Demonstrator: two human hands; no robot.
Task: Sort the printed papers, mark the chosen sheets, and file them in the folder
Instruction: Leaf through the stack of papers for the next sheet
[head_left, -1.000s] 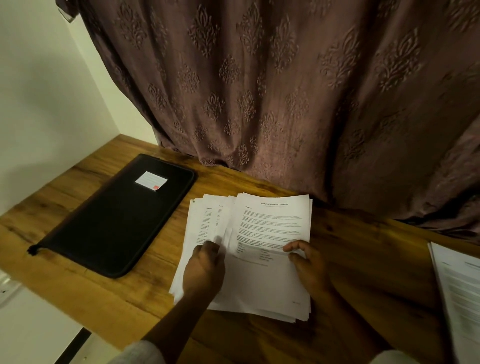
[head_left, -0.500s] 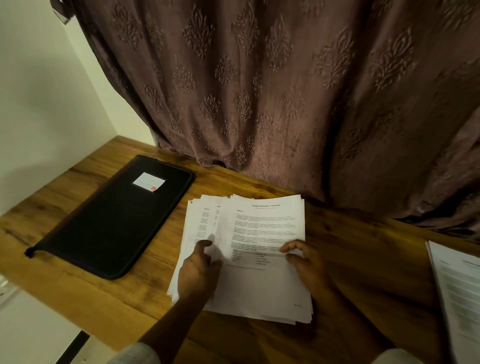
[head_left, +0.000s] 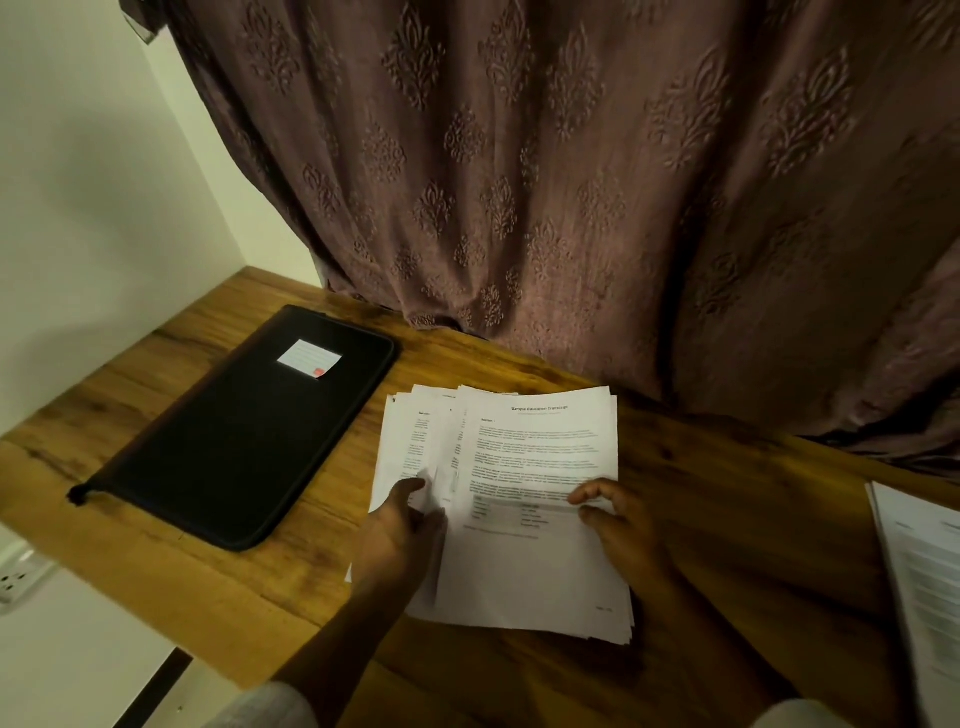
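A stack of printed papers (head_left: 524, 566) lies fanned on the wooden table (head_left: 727, 519) in front of me. The top sheet is headed "Sample Education Transcript". My left hand (head_left: 402, 540) is at the stack's left side, thumb on the fanned lower sheets and fingertips tucked under the edge of the upper sheets. My right hand (head_left: 618, 525) sits at the right edge, with curled index finger and thumb pinching the top sheet. A black zipped folder (head_left: 244, 431) with a white label (head_left: 309, 358) lies shut to the left, apart from the papers.
A second pile of printed sheets (head_left: 919, 571) lies at the table's right edge. A patterned brown curtain (head_left: 571, 182) hangs right behind the table. A white wall stands at the left, with a wall socket (head_left: 15, 577) below the table's left edge.
The top sheets have slid a little left over the fanned ones. My left thumb has spread out onto the lower sheets. My right hand has stayed at the right edge.
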